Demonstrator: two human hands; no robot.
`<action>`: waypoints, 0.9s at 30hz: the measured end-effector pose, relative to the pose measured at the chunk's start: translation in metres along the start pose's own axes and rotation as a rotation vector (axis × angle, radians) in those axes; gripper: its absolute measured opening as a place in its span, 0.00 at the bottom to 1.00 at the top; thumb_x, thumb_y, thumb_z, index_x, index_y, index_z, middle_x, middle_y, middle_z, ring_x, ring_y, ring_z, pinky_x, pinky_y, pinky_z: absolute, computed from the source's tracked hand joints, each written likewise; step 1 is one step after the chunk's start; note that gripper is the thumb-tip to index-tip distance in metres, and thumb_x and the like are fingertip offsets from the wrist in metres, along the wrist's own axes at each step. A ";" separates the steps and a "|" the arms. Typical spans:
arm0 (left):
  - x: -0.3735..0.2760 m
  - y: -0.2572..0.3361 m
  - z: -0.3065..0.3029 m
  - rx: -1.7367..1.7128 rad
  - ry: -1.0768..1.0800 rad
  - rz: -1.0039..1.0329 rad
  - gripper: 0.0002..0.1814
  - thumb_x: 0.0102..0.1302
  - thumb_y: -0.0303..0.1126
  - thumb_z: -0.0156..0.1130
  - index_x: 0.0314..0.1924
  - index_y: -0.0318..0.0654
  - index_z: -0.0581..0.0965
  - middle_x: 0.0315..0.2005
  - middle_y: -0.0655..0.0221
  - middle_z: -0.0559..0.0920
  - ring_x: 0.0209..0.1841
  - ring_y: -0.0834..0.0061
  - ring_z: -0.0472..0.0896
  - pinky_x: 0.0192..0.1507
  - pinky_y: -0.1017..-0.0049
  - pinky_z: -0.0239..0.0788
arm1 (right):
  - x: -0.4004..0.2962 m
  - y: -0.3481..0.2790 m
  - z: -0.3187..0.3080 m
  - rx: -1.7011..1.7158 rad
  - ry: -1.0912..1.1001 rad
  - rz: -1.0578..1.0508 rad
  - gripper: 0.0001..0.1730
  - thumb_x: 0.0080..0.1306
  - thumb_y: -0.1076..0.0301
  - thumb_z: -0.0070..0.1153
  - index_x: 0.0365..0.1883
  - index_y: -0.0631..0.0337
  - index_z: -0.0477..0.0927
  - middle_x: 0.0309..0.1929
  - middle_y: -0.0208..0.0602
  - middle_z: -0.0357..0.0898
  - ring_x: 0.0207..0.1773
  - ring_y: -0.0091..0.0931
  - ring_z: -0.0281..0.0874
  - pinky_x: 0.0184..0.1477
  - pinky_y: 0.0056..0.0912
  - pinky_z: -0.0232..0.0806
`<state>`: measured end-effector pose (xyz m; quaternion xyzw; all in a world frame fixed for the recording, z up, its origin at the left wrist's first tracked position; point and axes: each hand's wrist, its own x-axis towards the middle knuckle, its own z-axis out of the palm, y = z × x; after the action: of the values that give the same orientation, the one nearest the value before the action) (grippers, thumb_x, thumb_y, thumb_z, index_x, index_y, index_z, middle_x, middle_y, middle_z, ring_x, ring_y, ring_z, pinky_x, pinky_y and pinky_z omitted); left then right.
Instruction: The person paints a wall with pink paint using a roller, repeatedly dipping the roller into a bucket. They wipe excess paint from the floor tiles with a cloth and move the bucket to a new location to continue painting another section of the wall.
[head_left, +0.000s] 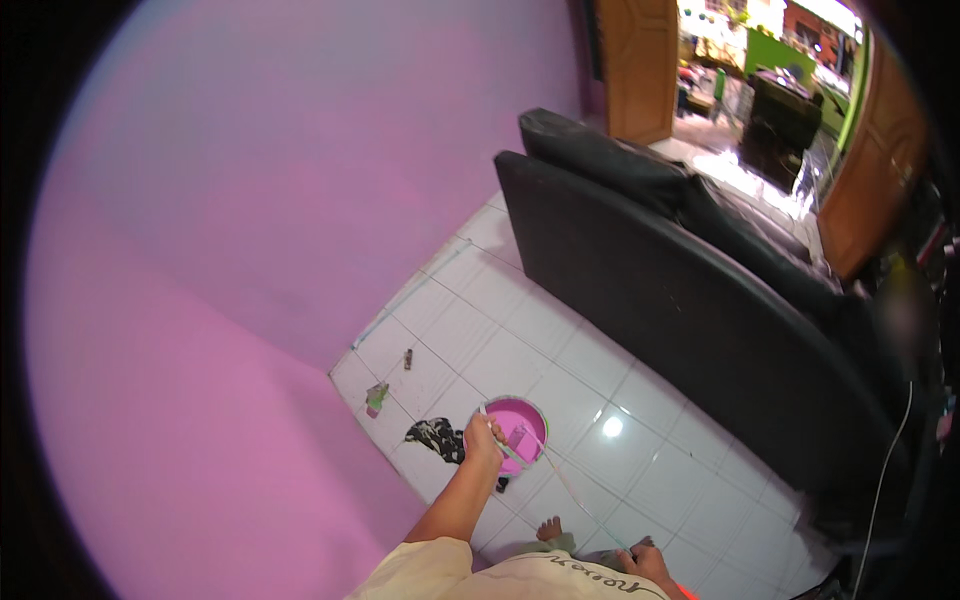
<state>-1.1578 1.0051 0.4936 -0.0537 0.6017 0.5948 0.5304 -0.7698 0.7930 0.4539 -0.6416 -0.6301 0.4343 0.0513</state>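
Observation:
A round bucket (546, 429) of pink paint (514, 409) stands on the floor in front of me. My left hand (484, 441) reaches down over its left side, closed around a pale strip (514, 456) that crosses the opening and looks like the bucket's handle. Low in the picture, my right hand (646, 564) grips the near end of a long thin pole (576, 496). The pole slants up to the bucket, where a pink-coated paint roller (517, 433) at its far end rests in the paint. My left fingers partly hide the handle.
A patterned black-and-white cloth (439, 439) lies left of the bucket, near a green-and-pink scrap (376, 399) and a small dark object (408, 359). Another thin rod (412, 292) lies along the pink wall (300, 225). A black sofa (660, 315) stands right, before an open doorway (750, 90).

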 end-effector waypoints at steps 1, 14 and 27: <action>0.009 0.012 0.001 -0.015 0.012 -0.005 0.13 0.62 0.37 0.48 0.38 0.35 0.72 0.16 0.69 0.66 0.17 0.70 0.63 0.25 0.64 0.59 | 0.016 -0.012 -0.005 0.029 -0.032 0.032 0.32 0.66 0.44 0.58 0.23 0.70 0.82 0.21 0.59 0.79 0.27 0.51 0.80 0.35 0.50 0.72; 0.123 0.127 -0.032 -0.372 0.330 0.137 0.08 0.59 0.36 0.49 0.27 0.40 0.69 0.15 0.69 0.63 0.16 0.69 0.61 0.22 0.61 0.58 | 0.267 -0.136 -0.106 0.037 -0.463 0.016 0.28 0.68 0.45 0.64 0.29 0.67 0.85 0.22 0.40 0.81 0.28 0.26 0.77 0.38 0.37 0.70; 0.271 0.273 -0.045 -0.626 0.546 0.140 0.12 0.61 0.41 0.49 0.23 0.45 0.67 0.14 0.69 0.64 0.16 0.66 0.62 0.25 0.59 0.59 | 0.509 -0.342 -0.098 -0.167 -0.579 -0.096 0.28 0.69 0.47 0.63 0.24 0.67 0.82 0.16 0.36 0.77 0.20 0.23 0.71 0.28 0.31 0.66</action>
<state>-1.4908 1.2019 0.4707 -0.3267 0.5127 0.7475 0.2678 -1.0574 1.3432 0.4730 -0.4628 -0.6817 0.5428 -0.1629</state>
